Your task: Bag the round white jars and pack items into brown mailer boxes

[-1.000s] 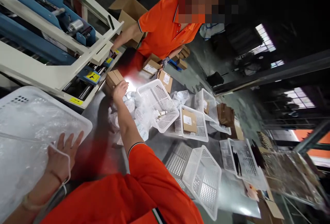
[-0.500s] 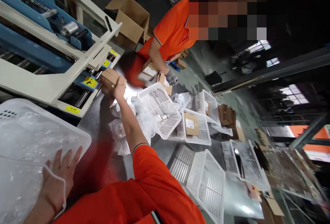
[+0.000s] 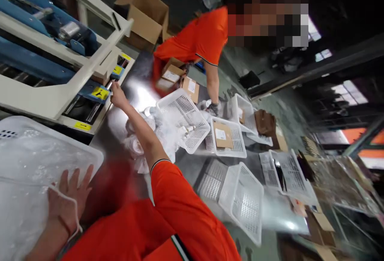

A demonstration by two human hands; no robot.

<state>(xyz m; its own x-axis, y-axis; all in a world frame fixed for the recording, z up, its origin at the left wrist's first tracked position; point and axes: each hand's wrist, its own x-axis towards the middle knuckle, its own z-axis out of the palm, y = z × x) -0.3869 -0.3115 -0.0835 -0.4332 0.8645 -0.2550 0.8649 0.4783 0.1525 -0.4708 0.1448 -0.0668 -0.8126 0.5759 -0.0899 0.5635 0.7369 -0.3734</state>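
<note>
My left hand lies with fingers spread on the clear plastic in a large white basket. A thin white cord loops across the back of that hand. My right hand is stretched out to the edge of the blue and cream roller machine, its fingers curled in, with nothing visible in them. Just beyond, a brown cardboard box shows partly beneath the machine's frame. Whether the fingertips touch it is unclear. Crumpled clear plastic bags lie under my right forearm.
A co-worker in an orange shirt leans over the metal table across from me. Labelled cartons, a white basket and another basket with a flat carton stand there. An open carton is behind the machine.
The cardboard box that my right hand held has moved left into the machine, and the hand has followed to its edge. The co-worker has bent forward, reaching toward the baskets. My left hand stays.
</note>
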